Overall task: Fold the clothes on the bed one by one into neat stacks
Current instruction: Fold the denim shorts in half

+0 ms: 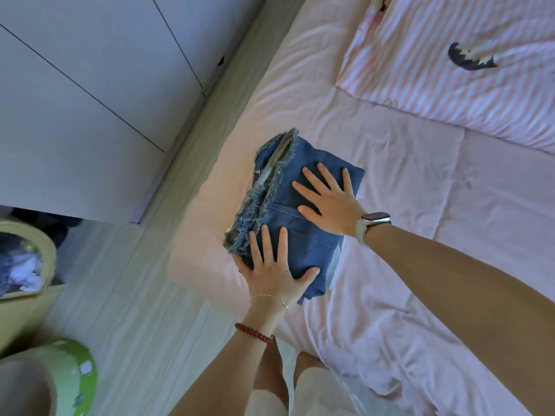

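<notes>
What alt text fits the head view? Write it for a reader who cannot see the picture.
Both hands, the left hand and the right hand, press flat with spread fingers on folded blue denim with frayed hems, near the corner of a bed with a pink sheet. A pink striped quilt lies farther up the bed.

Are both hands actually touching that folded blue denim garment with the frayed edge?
Touching. The head view shows the left hand and right hand lying flat, fingers spread, on the folded blue denim garment.

Pale wardrobe doors (pixel 90 85) w/ light plank floor (pixel 144 295) alongside.
</notes>
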`<action>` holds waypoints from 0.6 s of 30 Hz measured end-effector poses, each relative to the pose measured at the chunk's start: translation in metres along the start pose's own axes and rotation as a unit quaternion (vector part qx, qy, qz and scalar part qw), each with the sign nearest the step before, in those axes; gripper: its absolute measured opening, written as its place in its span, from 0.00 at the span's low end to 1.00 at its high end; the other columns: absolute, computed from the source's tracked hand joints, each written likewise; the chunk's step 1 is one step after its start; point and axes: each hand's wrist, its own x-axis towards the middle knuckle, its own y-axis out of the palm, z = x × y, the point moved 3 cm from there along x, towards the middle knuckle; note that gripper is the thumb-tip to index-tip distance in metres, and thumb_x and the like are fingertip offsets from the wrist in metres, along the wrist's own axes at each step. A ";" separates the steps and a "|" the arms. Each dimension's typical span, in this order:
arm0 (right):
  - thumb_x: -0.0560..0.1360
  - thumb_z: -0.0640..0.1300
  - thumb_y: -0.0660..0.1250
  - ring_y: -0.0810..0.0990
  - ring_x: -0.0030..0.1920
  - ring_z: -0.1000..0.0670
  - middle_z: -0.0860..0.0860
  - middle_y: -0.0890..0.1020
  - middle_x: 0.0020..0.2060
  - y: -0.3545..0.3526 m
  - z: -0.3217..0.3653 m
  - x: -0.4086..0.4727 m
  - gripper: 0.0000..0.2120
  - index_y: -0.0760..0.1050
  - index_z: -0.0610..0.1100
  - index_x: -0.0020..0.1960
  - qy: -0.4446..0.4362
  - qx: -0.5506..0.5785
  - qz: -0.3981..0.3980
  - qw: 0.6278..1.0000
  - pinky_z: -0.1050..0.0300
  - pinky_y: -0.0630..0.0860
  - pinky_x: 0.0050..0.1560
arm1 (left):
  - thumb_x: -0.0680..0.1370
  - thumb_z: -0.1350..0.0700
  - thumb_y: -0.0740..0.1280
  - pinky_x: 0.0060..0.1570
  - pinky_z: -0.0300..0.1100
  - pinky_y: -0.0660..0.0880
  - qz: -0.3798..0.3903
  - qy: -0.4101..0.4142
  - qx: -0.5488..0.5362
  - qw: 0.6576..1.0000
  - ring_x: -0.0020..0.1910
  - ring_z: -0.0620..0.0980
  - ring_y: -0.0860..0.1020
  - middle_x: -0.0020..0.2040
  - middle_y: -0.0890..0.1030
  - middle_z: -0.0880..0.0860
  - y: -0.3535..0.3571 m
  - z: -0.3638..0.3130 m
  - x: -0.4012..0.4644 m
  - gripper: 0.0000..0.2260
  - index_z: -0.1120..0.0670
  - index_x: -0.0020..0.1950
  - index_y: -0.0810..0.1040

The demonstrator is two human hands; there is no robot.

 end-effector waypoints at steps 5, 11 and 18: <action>0.79 0.42 0.57 0.52 0.76 0.45 0.47 0.61 0.74 -0.041 0.010 -0.046 0.20 0.67 0.44 0.71 0.050 0.153 -0.121 0.979 0.40 0.40 0.72 | 0.73 0.31 0.52 0.64 0.59 0.34 -0.044 -0.014 0.039 0.998 0.76 0.54 0.46 0.77 0.51 0.50 -0.042 0.001 -0.020 0.34 0.43 0.75 0.52; 0.79 0.39 0.57 0.59 0.73 0.47 0.48 0.69 0.69 -0.070 0.014 -0.126 0.18 0.69 0.44 0.68 0.220 0.261 -0.162 0.926 0.46 0.50 0.72 | 0.78 0.44 0.60 0.67 0.51 0.47 -0.131 0.053 -0.036 0.989 0.74 0.52 0.56 0.74 0.61 0.50 -0.102 -0.022 -0.041 0.23 0.48 0.71 0.66; 0.78 0.40 0.58 0.72 0.64 0.45 0.46 0.77 0.62 -0.071 -0.006 -0.251 0.16 0.74 0.45 0.64 0.419 0.310 -0.175 0.835 0.51 0.64 0.66 | 0.79 0.48 0.59 0.66 0.49 0.58 -0.078 0.243 -0.007 0.967 0.70 0.52 0.63 0.71 0.67 0.50 -0.140 -0.089 -0.053 0.20 0.52 0.71 0.66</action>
